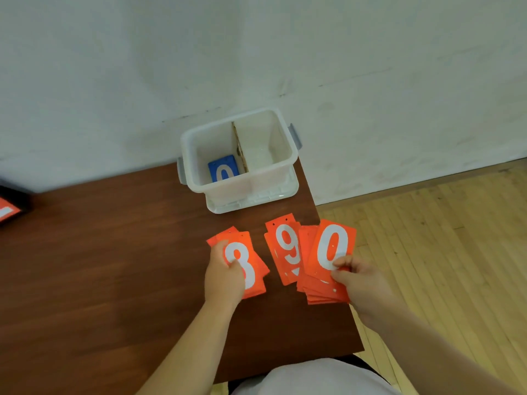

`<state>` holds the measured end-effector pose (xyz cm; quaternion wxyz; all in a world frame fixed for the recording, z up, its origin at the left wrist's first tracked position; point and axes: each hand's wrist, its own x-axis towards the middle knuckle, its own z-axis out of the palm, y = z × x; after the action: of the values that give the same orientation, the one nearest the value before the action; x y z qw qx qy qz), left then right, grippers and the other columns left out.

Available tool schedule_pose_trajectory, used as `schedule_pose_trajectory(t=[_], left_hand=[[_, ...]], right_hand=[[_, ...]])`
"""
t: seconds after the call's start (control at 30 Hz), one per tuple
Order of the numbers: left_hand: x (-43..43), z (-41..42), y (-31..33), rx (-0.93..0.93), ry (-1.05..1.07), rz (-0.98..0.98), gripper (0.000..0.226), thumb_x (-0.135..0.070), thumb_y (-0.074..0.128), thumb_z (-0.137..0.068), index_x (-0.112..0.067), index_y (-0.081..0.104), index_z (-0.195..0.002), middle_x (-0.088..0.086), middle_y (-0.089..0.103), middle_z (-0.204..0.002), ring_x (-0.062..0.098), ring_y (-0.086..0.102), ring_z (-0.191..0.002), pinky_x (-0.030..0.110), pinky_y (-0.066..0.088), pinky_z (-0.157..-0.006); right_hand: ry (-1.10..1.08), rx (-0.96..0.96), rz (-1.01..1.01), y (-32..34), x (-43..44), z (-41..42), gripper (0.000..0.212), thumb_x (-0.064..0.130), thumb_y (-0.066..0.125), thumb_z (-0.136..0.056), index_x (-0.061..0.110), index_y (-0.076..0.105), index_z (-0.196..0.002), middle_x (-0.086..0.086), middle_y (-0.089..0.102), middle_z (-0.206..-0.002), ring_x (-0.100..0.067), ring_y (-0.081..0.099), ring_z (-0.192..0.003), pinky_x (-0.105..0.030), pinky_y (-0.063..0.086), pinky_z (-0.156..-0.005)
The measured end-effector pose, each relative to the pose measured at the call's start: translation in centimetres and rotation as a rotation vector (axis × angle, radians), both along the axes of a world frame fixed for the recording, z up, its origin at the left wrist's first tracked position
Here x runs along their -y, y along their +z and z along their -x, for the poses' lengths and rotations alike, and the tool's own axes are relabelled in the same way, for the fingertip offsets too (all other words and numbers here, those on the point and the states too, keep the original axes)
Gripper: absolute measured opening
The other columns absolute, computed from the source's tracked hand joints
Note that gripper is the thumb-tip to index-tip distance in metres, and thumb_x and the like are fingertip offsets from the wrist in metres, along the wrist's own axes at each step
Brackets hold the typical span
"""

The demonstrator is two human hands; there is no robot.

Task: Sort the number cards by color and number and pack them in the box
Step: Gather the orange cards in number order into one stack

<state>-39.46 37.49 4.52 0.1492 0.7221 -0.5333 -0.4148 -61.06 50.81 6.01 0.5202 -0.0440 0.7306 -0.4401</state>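
Gripping 8 stack, 0 stack (third, 9 stack, between); one box.

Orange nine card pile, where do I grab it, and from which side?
Probably pinch the orange nine card pile by its left long edge, coming from the left: it lies flat on the brown wooden table, bare there, while the orange zero cards crowd its right edge.

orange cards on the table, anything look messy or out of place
Yes. The pile under the right hand is splayed unevenly by the table's right edge, and the 0 card that hand pinches juts past it. One orange card lies apart at the far left.
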Motion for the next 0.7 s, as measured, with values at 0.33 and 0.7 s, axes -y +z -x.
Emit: schedule_pose_trajectory(t=[0.33,0.7], left_hand=[[-2.9,-2.7,4.4,-0.409,-0.266,0.048,0.028,-0.03,0.054,-0.104,-0.049,0.049,-0.125,-0.026,0.057,-0.122,-0.001,0.059,-0.112,0.014,0.048,-0.088],[-1.6,-1.3,0.9,-0.242,-0.438,-0.138,0.067,-0.04,0.067,-0.094,-0.04,0.032,-0.151,-0.005,0.058,-0.124,0.008,0.06,-0.11,0.032,0.053,-0.095]], right_hand=[[0.292,-0.155,0.088,0.9,4.4,-7.8,0.018,0.004,0.071,-0.089,0.022,0.073,-0.084,-0.003,0.074,-0.095,-0.016,0.066,-0.083,-0.036,0.053,-0.082],[0.084,-0.231,0.044,0.5,2.3,-7.4,0.022,-0.004,0.066,-0.088,0.018,0.069,-0.084,-0.007,0.071,-0.084,-0.016,0.062,-0.067,-0.031,0.051,-0.063]])
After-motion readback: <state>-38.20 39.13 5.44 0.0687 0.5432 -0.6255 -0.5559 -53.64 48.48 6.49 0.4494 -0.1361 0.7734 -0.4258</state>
